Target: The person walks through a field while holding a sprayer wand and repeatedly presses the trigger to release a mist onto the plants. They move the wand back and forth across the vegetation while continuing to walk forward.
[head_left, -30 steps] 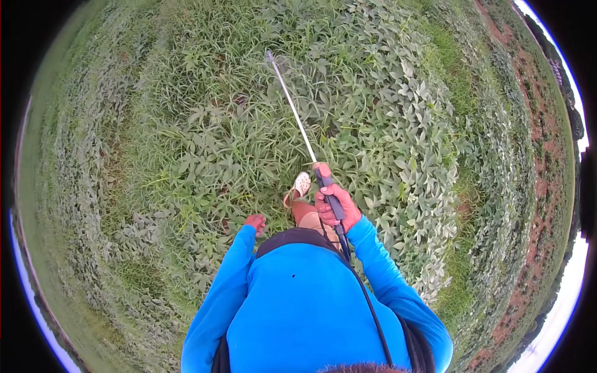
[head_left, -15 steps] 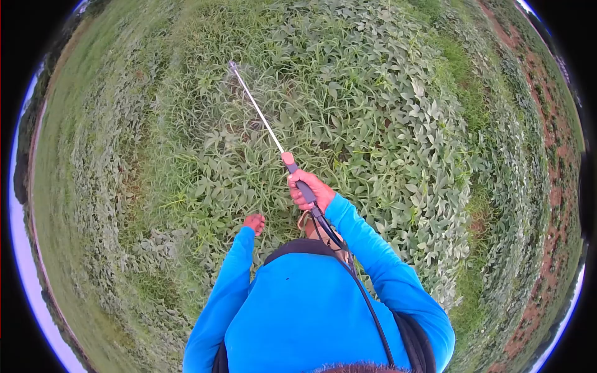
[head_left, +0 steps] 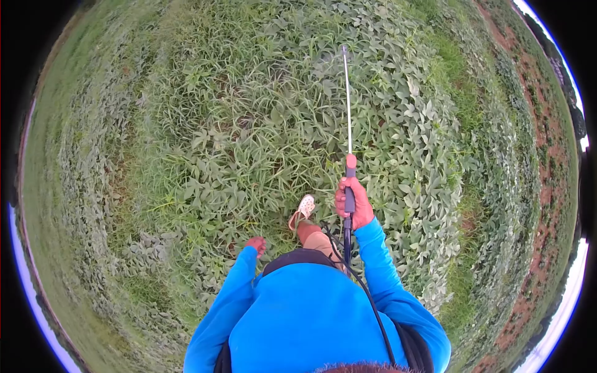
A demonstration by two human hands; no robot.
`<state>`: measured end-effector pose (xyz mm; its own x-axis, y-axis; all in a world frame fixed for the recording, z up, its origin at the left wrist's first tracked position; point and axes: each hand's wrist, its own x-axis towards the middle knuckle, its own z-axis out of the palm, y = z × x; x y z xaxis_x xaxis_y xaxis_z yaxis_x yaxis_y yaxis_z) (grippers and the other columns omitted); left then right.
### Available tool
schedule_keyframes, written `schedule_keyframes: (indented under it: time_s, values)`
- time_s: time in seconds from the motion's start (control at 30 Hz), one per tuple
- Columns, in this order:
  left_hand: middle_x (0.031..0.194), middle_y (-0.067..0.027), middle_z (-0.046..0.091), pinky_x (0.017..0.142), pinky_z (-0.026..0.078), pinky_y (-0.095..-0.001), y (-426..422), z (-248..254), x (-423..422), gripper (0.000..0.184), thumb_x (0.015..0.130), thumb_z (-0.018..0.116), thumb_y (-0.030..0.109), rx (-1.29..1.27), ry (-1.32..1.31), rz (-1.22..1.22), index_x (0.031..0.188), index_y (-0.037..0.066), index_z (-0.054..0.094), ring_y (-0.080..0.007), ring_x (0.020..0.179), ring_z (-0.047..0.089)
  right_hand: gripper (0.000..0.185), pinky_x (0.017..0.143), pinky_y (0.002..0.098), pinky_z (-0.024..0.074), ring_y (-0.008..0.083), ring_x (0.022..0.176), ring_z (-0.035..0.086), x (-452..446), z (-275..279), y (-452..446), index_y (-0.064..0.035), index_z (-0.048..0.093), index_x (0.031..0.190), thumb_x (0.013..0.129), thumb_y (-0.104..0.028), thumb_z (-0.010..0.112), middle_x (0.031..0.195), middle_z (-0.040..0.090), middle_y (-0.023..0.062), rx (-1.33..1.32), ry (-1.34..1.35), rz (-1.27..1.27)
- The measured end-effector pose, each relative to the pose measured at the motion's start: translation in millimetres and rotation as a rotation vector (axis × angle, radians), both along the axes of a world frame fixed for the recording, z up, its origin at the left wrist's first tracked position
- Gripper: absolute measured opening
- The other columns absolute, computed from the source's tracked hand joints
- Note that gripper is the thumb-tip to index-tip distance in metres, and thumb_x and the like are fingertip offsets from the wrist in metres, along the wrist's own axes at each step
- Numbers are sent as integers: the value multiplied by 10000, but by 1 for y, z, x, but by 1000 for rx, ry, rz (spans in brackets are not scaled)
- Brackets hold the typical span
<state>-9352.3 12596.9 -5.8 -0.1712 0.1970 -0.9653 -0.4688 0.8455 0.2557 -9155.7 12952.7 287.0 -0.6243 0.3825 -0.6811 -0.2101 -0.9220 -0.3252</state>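
Note:
My right hand (head_left: 354,202) is closed around the dark handle of a sprayer wand (head_left: 348,112), just below its red-orange collar. The wand's thin metal lance points forward, away from me, with its nozzle over the leafy plants. A black hose (head_left: 367,287) runs from the handle back along my body. My left hand (head_left: 257,246) hangs low at my left side above the foliage; its fingers look loosely curled, and no object shows in them.
Broad-leaved crop plants (head_left: 404,161) grow thickly ahead, mixed with tall grass (head_left: 249,105). A foot in a light-coloured shoe (head_left: 303,208) steps among them. Further right lies a strip of reddish soil (head_left: 538,149) with small plants. Dark straps (head_left: 413,342) cross my blue shirt.
My right hand has swung the sprayer wand to the right, so the lance now points nearly straight ahead instead of forward-left. My left hand has dropped slightly. The shoe has come into clearer view.

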Motion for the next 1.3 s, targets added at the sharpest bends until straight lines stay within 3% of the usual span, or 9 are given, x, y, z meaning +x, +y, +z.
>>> schedule_keyframes:
  time_s: [0.13, 0.33, 0.8, 0.93, 1.0, 1.03, 1.17, 1.23, 1.3]
  values:
    - [646, -36, 541, 414, 379, -325, 35, 3, -29, 231, 906, 473, 311, 158, -6, -39, 930, 103, 571, -149, 483, 489, 235, 316, 201, 313, 67, 403, 347, -14, -8, 69, -128, 456, 793, 853, -317, 581, 601, 403, -18, 77, 35, -61]
    - [690, -51, 547, 380, 349, -281, 111, 36, -98, 270, 918, 489, 319, 59, 126, -18, 961, 64, 568, -129, 463, 455, 275, 313, 201, 305, 70, 383, 344, -56, -26, 148, -118, 458, 754, 826, -327, 622, 584, 407, -14, 11, 119, -82]
    - [680, -60, 576, 400, 376, -300, 122, 94, -131, 241, 881, 473, 309, 79, 257, 78, 938, 100, 580, -146, 459, 479, 283, 319, 212, 337, 81, 402, 382, -118, -42, 124, -94, 487, 734, 809, -337, 612, 569, 415, -10, -357, 427, 309]
    - [698, -82, 627, 493, 451, -340, 99, 76, -135, 271, 842, 490, 306, -18, 364, -137, 844, 74, 629, -188, 520, 565, 295, 316, 213, 321, 78, 398, 354, -132, -42, 121, -92, 487, 738, 792, -352, 616, 570, 412, -12, -425, 430, 371]
    - [713, -106, 648, 616, 492, -342, 83, 62, -147, 302, 829, 505, 318, 252, 584, -563, 903, 63, 649, -221, 598, 617, 303, 317, 212, 310, 77, 396, 348, -145, -43, 122, -92, 483, 736, 789, -359, 617, 574, 413, -15, -493, 499, 443]
    - [785, -125, 665, 706, 495, -330, 86, 65, -143, 331, 829, 502, 323, 69, 505, -318, 931, 51, 660, -232, 653, 637, 314, 319, 207, 303, 74, 394, 345, -155, -46, 122, -95, 475, 739, 781, -366, 627, 581, 418, -17, -469, 506, 480]
    - [852, -107, 665, 655, 498, -354, 85, 65, -157, 368, 837, 506, 348, 272, 800, -787, 972, 34, 642, -224, 631, 619, 316, 320, 201, 290, 62, 396, 340, -192, -29, 114, -105, 459, 759, 773, -361, 642, 589, 419, -19, -347, 496, 618]
    - [808, -103, 629, 553, 502, -370, 120, 102, -146, 302, 849, 540, 319, -23, 385, -96, 956, 55, 639, -233, 629, 610, 298, 318, 200, 280, 55, 396, 333, -213, -30, 117, -106, 459, 770, 786, -352, 627, 591, 411, -26, -343, 532, 683]
    - [770, -87, 609, 492, 471, -354, 129, 97, -153, 306, 874, 521, 336, 41, 326, -28, 964, 59, 616, -208, 580, 579, 280, 313, 197, 263, 43, 402, 324, -227, -24, 123, -109, 458, 777, 813, -345, 604, 603, 409, -32, -319, 554, 771]
